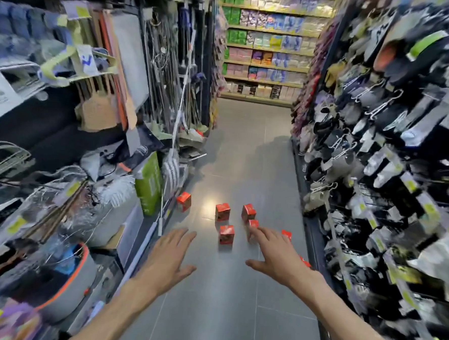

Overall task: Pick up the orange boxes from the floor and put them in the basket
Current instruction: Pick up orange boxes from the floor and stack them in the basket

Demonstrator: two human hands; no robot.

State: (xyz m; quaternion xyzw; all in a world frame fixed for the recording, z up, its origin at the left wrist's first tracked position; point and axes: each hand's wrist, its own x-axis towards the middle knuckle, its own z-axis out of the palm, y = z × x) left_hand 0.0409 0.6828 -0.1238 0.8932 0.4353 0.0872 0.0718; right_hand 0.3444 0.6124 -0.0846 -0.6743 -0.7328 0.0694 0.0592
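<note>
Orange boxes [226, 234] stand upright on floor [245, 158], scattered.

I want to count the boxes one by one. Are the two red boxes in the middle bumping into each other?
Apart. In the head view, grey floor shows between the middle box and the box to its right.

boxes [226, 233]: orange-red, dark print on sides | floor [245, 158]: grey tiles | bag [149, 183]: green | tub [71, 286]: grey, orange rim | far shelves [268, 45]: pastel and green packs
</note>
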